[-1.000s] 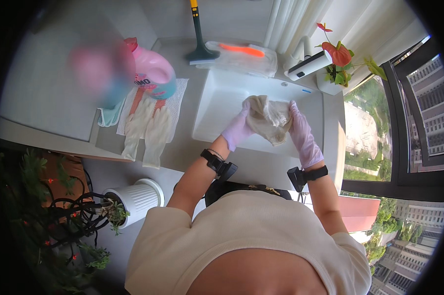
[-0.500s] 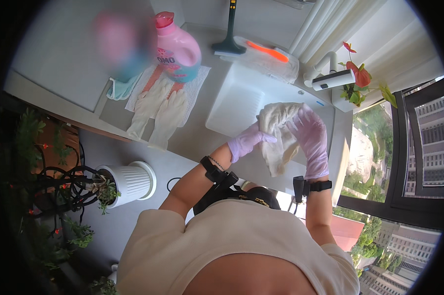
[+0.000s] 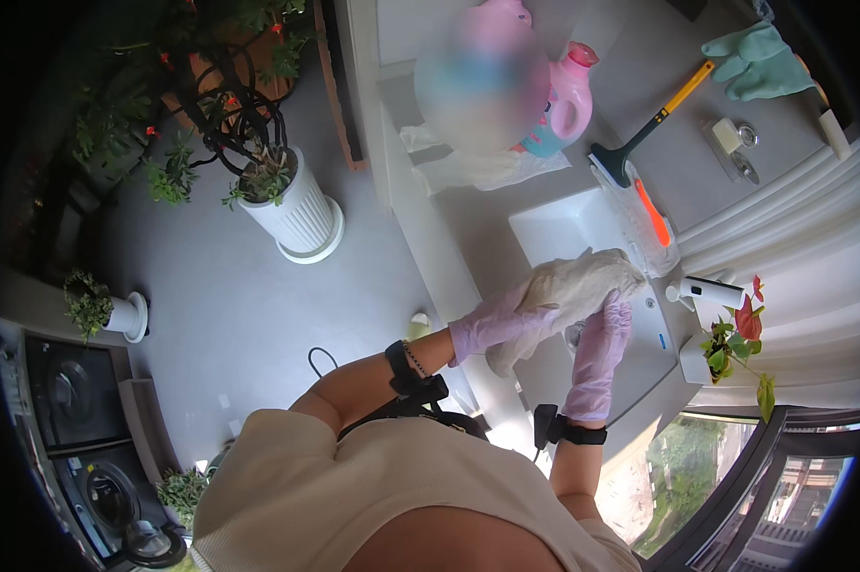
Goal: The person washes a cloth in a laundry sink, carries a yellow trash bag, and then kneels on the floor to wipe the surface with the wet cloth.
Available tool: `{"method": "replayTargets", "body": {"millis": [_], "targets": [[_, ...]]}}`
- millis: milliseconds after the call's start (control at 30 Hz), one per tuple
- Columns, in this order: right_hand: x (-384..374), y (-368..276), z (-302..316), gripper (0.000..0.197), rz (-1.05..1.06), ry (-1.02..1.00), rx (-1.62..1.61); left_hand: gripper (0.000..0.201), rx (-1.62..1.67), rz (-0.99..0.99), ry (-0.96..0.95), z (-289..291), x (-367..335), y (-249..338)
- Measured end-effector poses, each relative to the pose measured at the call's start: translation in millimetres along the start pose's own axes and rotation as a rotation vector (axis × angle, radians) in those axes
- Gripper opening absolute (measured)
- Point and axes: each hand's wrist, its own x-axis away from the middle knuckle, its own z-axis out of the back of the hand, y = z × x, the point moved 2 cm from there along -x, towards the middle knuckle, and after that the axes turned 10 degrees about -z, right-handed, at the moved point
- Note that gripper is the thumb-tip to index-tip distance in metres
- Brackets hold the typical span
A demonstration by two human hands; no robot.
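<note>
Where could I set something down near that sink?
The counter looks bare between the sink and the white gloves; so does the floor between the ribbed pot and counter. It is crowded behind the sink, with the squeegee and orange tool, and over it, where left hand and right hand hold the cloth.

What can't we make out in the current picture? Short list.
All in the head view:
Left hand and right hand: any fingers beneath the cloth, hidden by it.
Cloth: underside, facing away.
Pink-and-blue bottle: left side, behind the blurred patch.
Lower front-loading machine: drum contents, too small and dark.
Window: far end, cut off by the fisheye rim.
</note>
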Motion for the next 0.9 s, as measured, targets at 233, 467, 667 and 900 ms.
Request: {"method": "replayTargets", "body": {"millis": [233,467,667,900], "targets": [[27,30,-107,0.041,-0.061,-0.261,0.141,0.028,0.405,0.013,0.526,53,136,23],[115,81,-243,0.046,-0.356,-0.793,0.191,0.019,0.213,0.141,1.193,114,285,31],[287,173,-367,0.040,0.474,-2.234,0.973,0.062,-0.347,-0.248,0.948,159,476,23],[429,278,-483,0.049,0.877,-2.072,0.806,0.067,-0.011,-0.492,1.315,188,637,79]]}}
